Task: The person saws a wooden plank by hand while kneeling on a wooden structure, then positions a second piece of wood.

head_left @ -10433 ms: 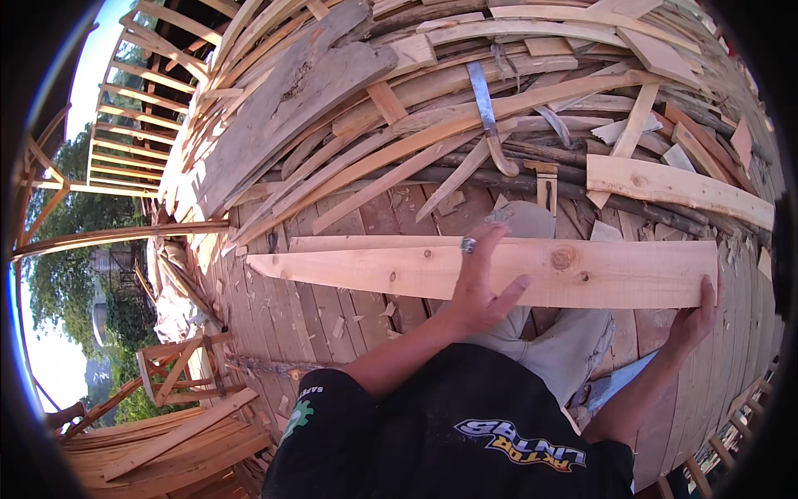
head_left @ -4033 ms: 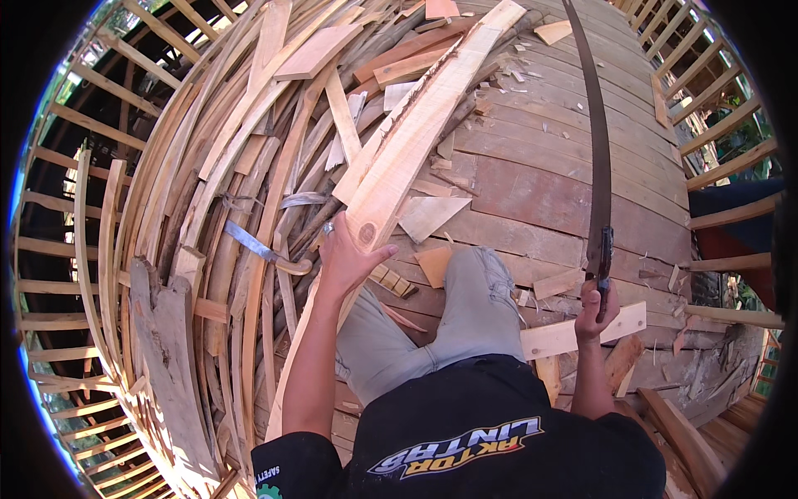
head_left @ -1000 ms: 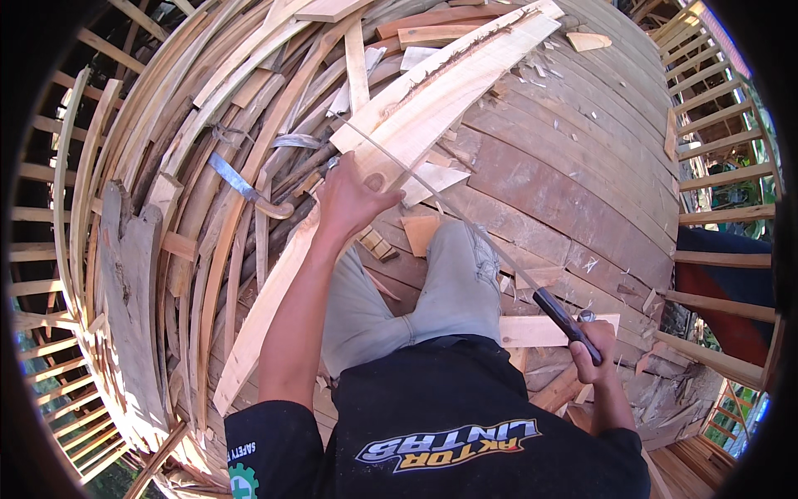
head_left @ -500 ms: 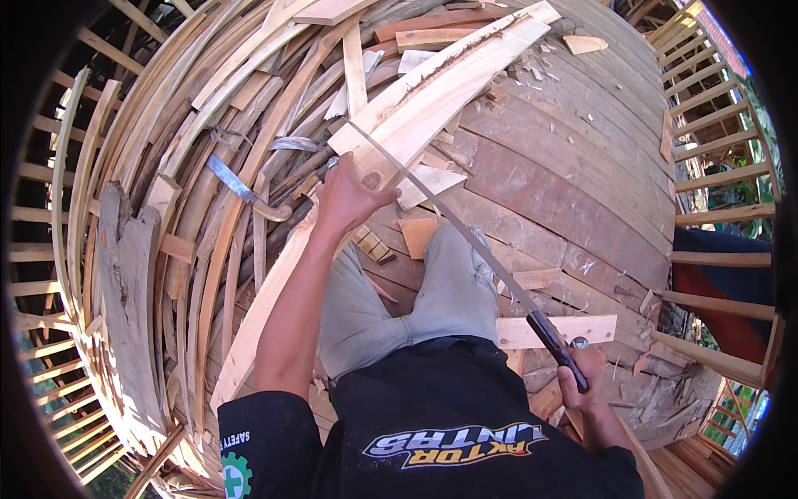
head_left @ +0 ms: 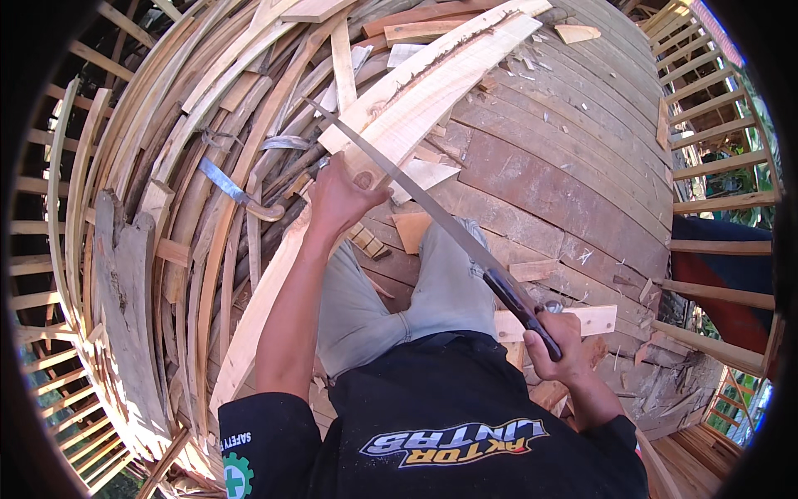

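Note:
A long pale plank with a dark bark streak runs slantwise from the far middle to my near left. My left hand is closed over its edge beside a round knot, thumb pointing right. In my right hand is the dark handle of a handsaw. The saw's blade lies slantwise across the plank, just beyond my left hand, and its narrow tip sticks out past the far-left edge. Whether the teeth are in a cut cannot be made out.
Long curved timber strips pile up on the left, with a wooden-handled machete on them. A weathered grey board lies further left. Offcuts and chips litter the plank floor. Slatted framing lines the right side.
My right hand has pushed the saw forward and to the left, so more of its tip shows past the plank. My left hand keeps its hold on the plank.

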Demonstrator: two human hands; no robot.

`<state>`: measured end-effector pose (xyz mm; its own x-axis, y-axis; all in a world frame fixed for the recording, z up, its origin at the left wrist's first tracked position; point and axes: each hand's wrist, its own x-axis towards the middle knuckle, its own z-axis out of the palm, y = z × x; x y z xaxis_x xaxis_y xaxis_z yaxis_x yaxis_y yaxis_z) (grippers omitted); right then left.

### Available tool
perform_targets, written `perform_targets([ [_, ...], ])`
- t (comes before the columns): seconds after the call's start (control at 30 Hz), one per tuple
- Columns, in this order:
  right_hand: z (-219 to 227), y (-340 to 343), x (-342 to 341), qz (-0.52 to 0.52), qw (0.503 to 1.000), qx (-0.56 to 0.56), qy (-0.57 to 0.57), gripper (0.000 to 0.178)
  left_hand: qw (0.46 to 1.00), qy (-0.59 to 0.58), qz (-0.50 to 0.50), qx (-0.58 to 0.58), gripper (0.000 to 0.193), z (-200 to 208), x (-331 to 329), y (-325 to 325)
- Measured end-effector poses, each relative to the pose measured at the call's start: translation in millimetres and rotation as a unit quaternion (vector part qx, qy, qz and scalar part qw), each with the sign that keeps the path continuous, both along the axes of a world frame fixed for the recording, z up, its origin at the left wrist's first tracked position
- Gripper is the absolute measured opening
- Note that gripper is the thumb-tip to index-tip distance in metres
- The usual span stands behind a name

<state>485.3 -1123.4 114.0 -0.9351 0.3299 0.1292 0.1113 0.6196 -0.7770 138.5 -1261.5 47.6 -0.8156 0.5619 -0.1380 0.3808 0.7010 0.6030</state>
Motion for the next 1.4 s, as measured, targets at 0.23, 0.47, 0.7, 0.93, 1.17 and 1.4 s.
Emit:
perform_targets([
  [0.23,-4.7,1.9,-2.1,0.018,1.000,-0.003,-0.008,0.026,0.997,0.077,0.014,0.006,0.083,-10.2,2.0,-15.3],
  [0.47,-6.4,-16.7,-1.6,-0.003,1.000,-0.008,-0.013,0.025,0.998,0.052,-0.008,-0.018,0.092,-4.0,3.7,-7.3],
  [0.7,-12.9,-29.9,-16.3,-0.018,0.999,-0.020,-0.031,0.024,0.998,0.068,0.014,0.002,0.089,-21.9,-17.5,-17.6],
  [0.93,-18.1,-22.4,-25.6,-0.011,1.000,0.012,-0.015,0.026,0.998,0.060,0.007,-0.004,0.089,-20.4,-10.5,-15.1],
  [1.17,-27.9,-35.9,-142.9,0.005,0.998,-0.062,0.028,0.027,0.999,0.045,0.008,-0.019,0.088,-25.6,-46.9,-26.6],
  [1.4,-42.7,-30.7,-144.5,0.005,0.998,-0.070,-0.004,0.026,0.998,0.062,0.024,0.000,0.088,-56.4,-67.1,-31.3],
])
